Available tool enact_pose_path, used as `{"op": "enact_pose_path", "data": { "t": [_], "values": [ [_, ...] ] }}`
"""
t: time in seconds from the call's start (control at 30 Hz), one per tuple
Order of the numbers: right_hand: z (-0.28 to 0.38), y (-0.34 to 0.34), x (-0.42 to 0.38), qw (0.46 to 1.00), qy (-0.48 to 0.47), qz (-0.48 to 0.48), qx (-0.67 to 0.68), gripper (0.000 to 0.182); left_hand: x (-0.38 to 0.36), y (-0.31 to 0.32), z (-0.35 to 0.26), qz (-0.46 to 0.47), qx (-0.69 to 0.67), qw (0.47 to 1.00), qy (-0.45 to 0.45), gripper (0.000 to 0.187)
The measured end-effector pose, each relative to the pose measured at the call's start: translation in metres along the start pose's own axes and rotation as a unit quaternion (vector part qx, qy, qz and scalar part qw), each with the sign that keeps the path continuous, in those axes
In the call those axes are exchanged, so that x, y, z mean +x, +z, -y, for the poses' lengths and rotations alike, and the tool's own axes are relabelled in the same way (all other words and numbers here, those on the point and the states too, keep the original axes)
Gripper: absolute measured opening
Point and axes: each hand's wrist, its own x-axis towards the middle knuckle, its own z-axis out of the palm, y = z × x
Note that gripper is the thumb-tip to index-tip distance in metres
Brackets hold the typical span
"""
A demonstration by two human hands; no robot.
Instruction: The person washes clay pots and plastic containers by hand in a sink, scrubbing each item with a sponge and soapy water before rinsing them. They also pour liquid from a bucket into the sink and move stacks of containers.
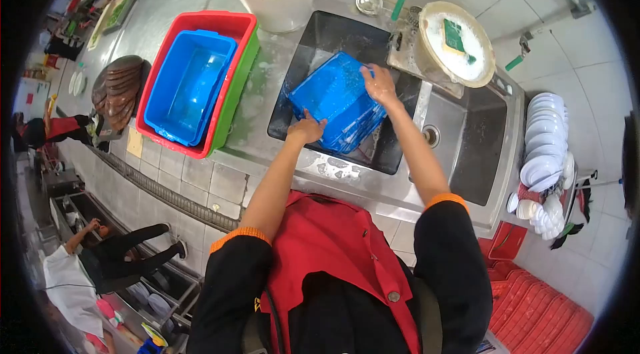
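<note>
A blue plastic basket lies tilted in the dark left sink basin, its wet base facing up. My left hand is at its near left edge, fingers bent over the rim. On the upper right edge rests my right hand, its fingers curled round the basket. Left of the sink, a blue tub sits inside a red tub, with a green one beneath. A bowl of suds behind the sink holds a green and yellow sponge.
A white bucket of brownish liquid stands behind the sink. At right are an empty metal basin, stacked white bowls and red crates. Brown dishes stand at left. Two other people are farther left.
</note>
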Motion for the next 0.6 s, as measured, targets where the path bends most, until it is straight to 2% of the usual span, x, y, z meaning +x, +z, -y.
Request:
{"op": "enact_pose_path", "data": {
  "t": [0.03, 0.07, 0.1, 0.17, 0.2, 0.23, 0.27, 0.33, 0.37, 0.4, 0.43, 0.5, 0.53, 0.57, 0.6],
  "values": [
    [-0.027, 0.021, 0.000, 0.995, 0.080, -0.059, -0.024, 0.046, 0.001, -0.001, 0.002, 0.016, -0.031, 0.999, 0.001, 0.081],
    [-0.056, 0.033, -0.002, 0.985, 0.166, -0.029, 0.017, 0.047, 0.003, -0.003, 0.005, 0.031, -0.063, 0.998, 0.002, 0.089],
    [-0.080, 0.040, -0.007, 0.967, 0.250, 0.002, 0.057, 0.048, 0.011, 0.002, 0.011, 0.027, -0.062, 0.998, 0.003, 0.089],
    [-0.100, 0.055, -0.022, 0.931, 0.337, 0.032, 0.138, 0.047, 0.039, 0.025, 0.033, -0.022, -0.250, 0.968, -0.013, 0.092],
    [-0.095, 0.053, -0.035, 0.942, 0.300, 0.004, 0.153, 0.047, 0.052, 0.028, 0.040, 0.012, -0.457, 0.885, -0.085, 0.102],
    [-0.085, 0.048, -0.047, 0.950, 0.263, -0.025, 0.166, 0.048, 0.046, 0.015, 0.032, 0.014, -0.456, 0.886, -0.080, 0.102],
    [-0.075, 0.036, -0.053, 0.949, 0.284, -0.013, 0.137, 0.052, 0.028, -0.008, 0.020, 0.081, -0.545, 0.820, -0.154, 0.109],
    [-0.089, 0.041, -0.039, 0.955, 0.251, -0.025, 0.159, 0.055, 0.042, -0.009, 0.022, 0.173, -0.656, 0.713, -0.177, 0.126],
    [-0.098, 0.046, -0.045, 0.958, 0.224, -0.025, 0.180, 0.057, 0.048, 0.003, 0.023, 0.183, -0.651, 0.713, -0.185, 0.126],
    [-0.103, 0.046, -0.040, 0.940, 0.254, 0.011, 0.229, 0.059, 0.052, 0.011, 0.022, 0.196, -0.680, 0.677, -0.201, 0.125],
    [-0.107, 0.045, -0.037, 0.939, 0.260, 0.010, 0.223, 0.059, 0.060, 0.015, 0.018, 0.207, -0.711, 0.638, -0.214, 0.123],
    [-0.112, 0.045, -0.025, 0.903, 0.186, 0.012, 0.386, 0.057, 0.059, 0.017, 0.014, 0.198, -0.742, 0.612, -0.191, 0.118],
    [-0.088, 0.020, -0.026, 0.875, 0.176, 0.032, 0.450, 0.048, 0.055, 0.018, 0.013, 0.182, -0.769, 0.588, -0.170, 0.114],
    [-0.079, 0.012, -0.018, 0.877, 0.178, 0.032, 0.445, 0.048, 0.064, 0.023, 0.014, 0.186, -0.770, 0.585, -0.171, 0.114],
    [-0.078, 0.011, -0.010, 0.888, 0.186, 0.006, 0.421, 0.046, 0.073, 0.026, 0.016, 0.171, -0.792, 0.572, -0.130, 0.110]
  ]
}}
